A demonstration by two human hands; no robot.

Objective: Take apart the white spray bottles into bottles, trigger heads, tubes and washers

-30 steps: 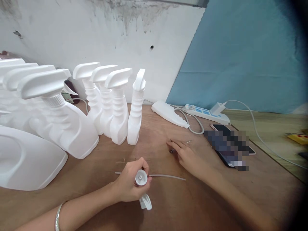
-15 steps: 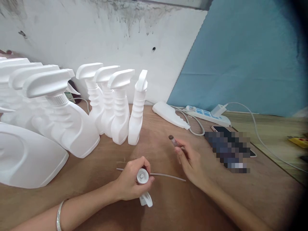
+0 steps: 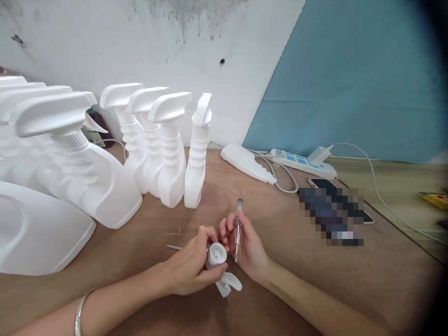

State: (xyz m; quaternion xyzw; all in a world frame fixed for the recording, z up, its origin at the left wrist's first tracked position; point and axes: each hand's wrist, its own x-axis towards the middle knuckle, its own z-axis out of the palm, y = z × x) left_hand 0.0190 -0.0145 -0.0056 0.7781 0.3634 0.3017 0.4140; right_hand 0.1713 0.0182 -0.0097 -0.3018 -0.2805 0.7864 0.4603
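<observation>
My left hand [image 3: 191, 261] is closed around a white trigger spray head [image 3: 224, 285]. The head's round screw collar faces up, and its trigger sticks out below my fingers toward me. Close on the right, my right hand [image 3: 250, 247] grips a small screwdriver [image 3: 238, 231] with a clear handle and a metal shaft. Its tip points down, beside the collar and apart from it. A thin translucent tube [image 3: 174, 247] lies on the wooden table; my left hand hides most of it.
Several white spray bottles [image 3: 171, 163] stand at the left and back. One white bottle [image 3: 42, 233] lies at the left edge. A white plastic piece [image 3: 247, 162] rests near a power strip [image 3: 303, 165] and cables. A phone [image 3: 366, 216] lies at right, partly blurred out.
My right hand has moved left toward my left hand, turning the screwdriver tip-down. The spray head has shifted slightly right and tilted. The view has shifted a little.
</observation>
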